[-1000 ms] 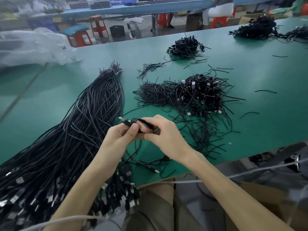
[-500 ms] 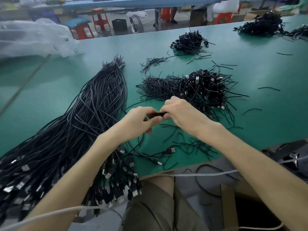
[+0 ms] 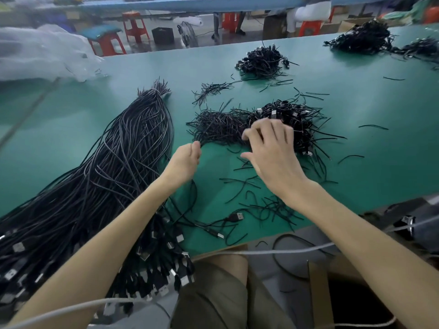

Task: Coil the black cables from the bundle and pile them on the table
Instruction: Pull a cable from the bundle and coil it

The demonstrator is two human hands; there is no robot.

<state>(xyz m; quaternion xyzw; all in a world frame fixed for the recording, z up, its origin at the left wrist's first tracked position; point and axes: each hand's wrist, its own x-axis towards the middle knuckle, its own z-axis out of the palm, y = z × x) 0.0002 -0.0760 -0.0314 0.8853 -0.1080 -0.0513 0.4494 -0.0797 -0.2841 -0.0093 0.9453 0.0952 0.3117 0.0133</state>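
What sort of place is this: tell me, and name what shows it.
Probably a cable-assembly workshop: a long green worktable, a big bundle of black cables, a pile of coiled cables, and red plastic stools by another bench behind.

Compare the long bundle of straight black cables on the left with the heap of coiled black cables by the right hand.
The long cable bundle lies stretched out in straight strands; the coiled-cable heap is compact, made of small coils. The bundle's plugs gather at its near end; the heap's are scattered through it. Both are black cables with silver plugs.
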